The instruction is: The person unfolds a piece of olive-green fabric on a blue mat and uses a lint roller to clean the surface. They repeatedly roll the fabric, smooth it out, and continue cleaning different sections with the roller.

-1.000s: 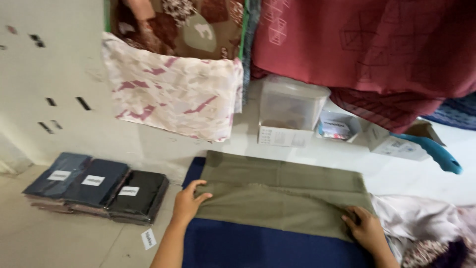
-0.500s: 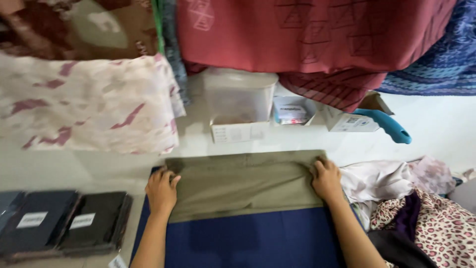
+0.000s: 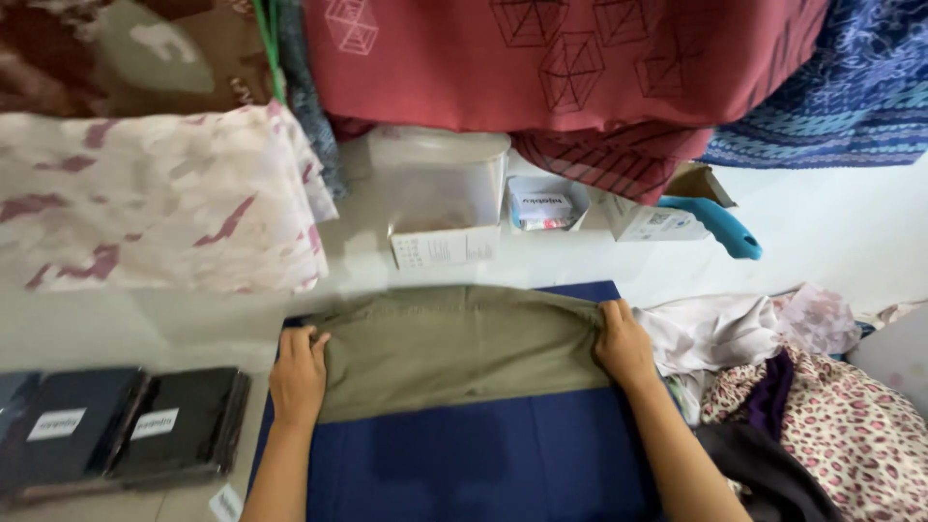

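Head view: the folded olive-green cotton garment (image 3: pixel 454 348) lies flat across the far half of a dark navy rectangular cloth board (image 3: pixel 483 454), which serves as the landmark here. The left hand (image 3: pixel 298 375) rests on the garment's left edge, fingers (image 3: pixel 307 340) curled over and pinching the fold. The right hand (image 3: pixel 623 343) grips the right edge at the board's far right corner, fingers pressed together around the bunched hem. The step in hand looks like squaring a fold; by my judgement the next move calls for even tension on both edges so the soft weave lies without creases.

Left of the board sit flat black packets with white labels (image 3: pixel 126 425), glossy and stacked. Beyond the board stands a translucent plastic lidded box (image 3: pixel 440 184) and small white cardboard cartons (image 3: pixel 546 205). Right of the board lies a heap of loose fabric with a leopard-print piece (image 3: pixel 831 425). Above hang a draped red patterned cloth (image 3: pixel 561 58) and a pale pink-splashed cloth (image 3: pixel 145 203).
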